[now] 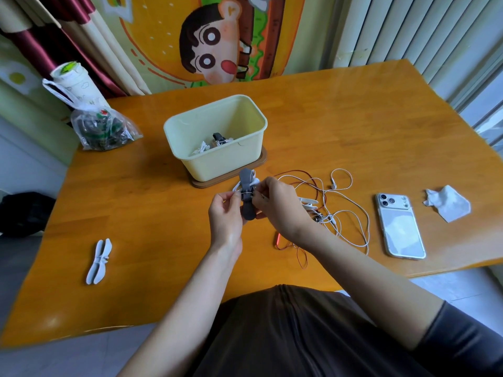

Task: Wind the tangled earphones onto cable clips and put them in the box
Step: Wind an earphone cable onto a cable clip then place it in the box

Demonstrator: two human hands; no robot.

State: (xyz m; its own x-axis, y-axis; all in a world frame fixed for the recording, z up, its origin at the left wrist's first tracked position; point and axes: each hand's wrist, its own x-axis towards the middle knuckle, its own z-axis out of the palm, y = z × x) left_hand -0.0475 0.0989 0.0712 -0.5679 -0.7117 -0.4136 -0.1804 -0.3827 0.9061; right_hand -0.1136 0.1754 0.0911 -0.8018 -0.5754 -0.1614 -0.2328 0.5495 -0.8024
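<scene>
Clip [247, 198] between pinching fingers [261, 189]

- One box [217, 161].
- Three cable clips outside it: grey clip [248, 197], left white clip [98, 262], right white clip [309, 202].
- Two loose earphones: white earphones [332, 183], red earphones [277, 238].
- One phone [401, 227], one tissue [449, 204], one bag [106, 131].

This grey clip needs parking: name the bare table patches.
The table is bare between the white clip and the left hand, and beyond the phone, right of the box. Crowded: the tangled earphones between the right hand and phone.
</scene>
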